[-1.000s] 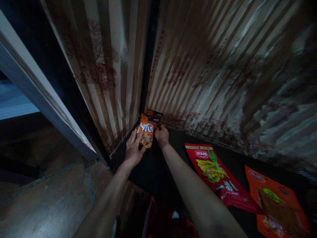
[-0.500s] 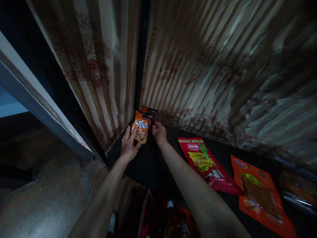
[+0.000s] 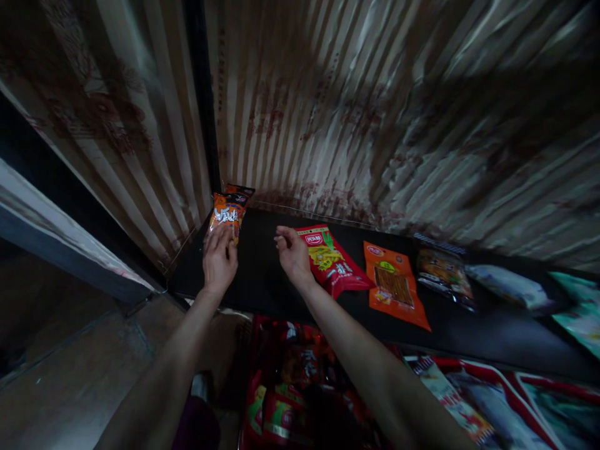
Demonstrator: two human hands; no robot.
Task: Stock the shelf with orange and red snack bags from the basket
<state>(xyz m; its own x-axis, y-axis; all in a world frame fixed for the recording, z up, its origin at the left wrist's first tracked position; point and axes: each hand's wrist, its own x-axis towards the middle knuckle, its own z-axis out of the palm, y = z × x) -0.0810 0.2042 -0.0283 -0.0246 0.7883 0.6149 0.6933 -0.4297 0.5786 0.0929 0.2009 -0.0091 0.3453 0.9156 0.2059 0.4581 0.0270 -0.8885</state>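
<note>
My left hand [image 3: 219, 259] lies with its fingers stretched over the lower part of an orange snack bag [image 3: 227, 214] with white lettering. That bag leans at the left end of the black shelf [image 3: 262, 275], in the corner. Behind it, the dark top of a second orange bag [image 3: 242, 190] peeks out. My right hand [image 3: 293, 255] hovers over the shelf with fingers loosely bent and apart, holding nothing. Just right of it, and partly covered by it, lies a red snack bag [image 3: 330, 259] with yellow food pictured on it.
Farther right on the shelf lie an orange bag [image 3: 394, 284] of brown strips, a dark snack pack [image 3: 443, 272], a pale pack [image 3: 510, 284] and a green one [image 3: 579, 306]. Below stand red bins [image 3: 510, 381] holding snack bags. Patterned curtains [image 3: 300, 106] hang behind and left.
My right hand has moved right, away from the orange bags, toward the red bag. My left hand stays at the front orange bag. The view has shifted right, showing more packs and bins.
</note>
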